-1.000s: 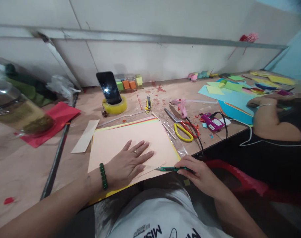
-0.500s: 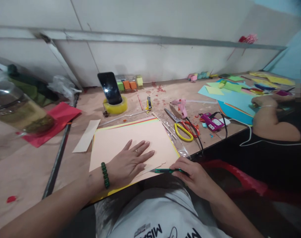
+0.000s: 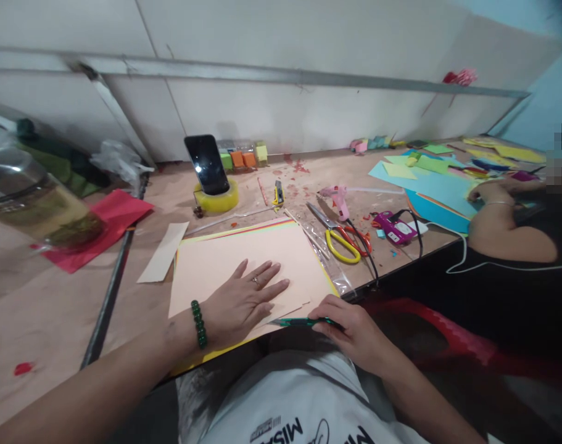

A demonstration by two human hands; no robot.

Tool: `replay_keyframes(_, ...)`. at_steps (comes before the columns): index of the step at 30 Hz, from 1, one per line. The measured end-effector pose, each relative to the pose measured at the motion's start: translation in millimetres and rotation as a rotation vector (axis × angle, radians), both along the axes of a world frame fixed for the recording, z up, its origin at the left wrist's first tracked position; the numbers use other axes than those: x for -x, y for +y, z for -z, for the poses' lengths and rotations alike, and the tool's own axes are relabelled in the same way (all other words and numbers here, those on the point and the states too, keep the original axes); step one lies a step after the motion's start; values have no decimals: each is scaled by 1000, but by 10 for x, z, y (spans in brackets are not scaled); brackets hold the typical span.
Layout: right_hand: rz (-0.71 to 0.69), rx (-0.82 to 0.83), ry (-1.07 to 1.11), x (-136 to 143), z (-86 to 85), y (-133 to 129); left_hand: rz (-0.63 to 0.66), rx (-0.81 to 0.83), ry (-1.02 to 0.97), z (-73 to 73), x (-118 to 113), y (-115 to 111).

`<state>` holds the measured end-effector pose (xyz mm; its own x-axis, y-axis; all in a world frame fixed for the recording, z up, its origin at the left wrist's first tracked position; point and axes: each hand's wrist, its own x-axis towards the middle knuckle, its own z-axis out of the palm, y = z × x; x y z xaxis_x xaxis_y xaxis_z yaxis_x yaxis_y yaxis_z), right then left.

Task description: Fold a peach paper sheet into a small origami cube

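My left hand (image 3: 246,296) lies flat with its fingers spread on a stack of paper (image 3: 216,256), whose top sheet is pale pink. A green beaded bracelet (image 3: 198,324) circles that wrist. At the table's front edge, my right hand (image 3: 348,324) is closed around a green utility knife (image 3: 299,321). The knife's tip points left, close under my left fingers, at the near edge of the paper. Part of the top sheet's near edge shows a cut line. A narrow pale strip (image 3: 164,253) lies left of the stack.
Scissors (image 3: 340,237), a pink glue gun (image 3: 338,200) and a purple device (image 3: 396,228) lie right of the stack. Behind it, a phone (image 3: 207,165) leans on yellow tape (image 3: 220,197). A jar (image 3: 44,203) stands left. Another person's arm (image 3: 503,216) rests at the right.
My right hand has moved slightly left with the knife, whose tip is now nearer my left fingers. My left hand has stayed in place on the paper.
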<state>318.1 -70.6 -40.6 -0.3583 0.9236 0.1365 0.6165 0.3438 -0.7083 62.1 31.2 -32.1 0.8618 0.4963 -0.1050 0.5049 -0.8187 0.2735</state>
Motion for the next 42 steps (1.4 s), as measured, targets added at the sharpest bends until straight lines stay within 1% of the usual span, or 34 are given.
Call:
replay_keyframes(10,-22,-40,14,184,23,-5,4,16,17,-6,-4,0)
replay_keyframes(14,-23,-55,28,216,40,-7,11,23,17,-3,-9,2)
replay_keyframes(17,-20,-55,26,198,49,-5,14,42,18,-42,21,30)
replay_keyframes(22,-11,-52,11,182,67,-11,0,68,50,-148,103,75)
replay_keyframes(24,-10,-60,10,198,75,-17,3,80,66,-163,110,70)
replay_keyframes(29,-10,-84,-11,251,83,-31,12,56,53,-110,90,55)
replay_keyframes(33,-31,-73,-29,250,82,-31,16,47,29,-70,96,56)
replay_keyframes(42,-60,-102,-15,300,62,-30,27,67,48,-100,90,55)
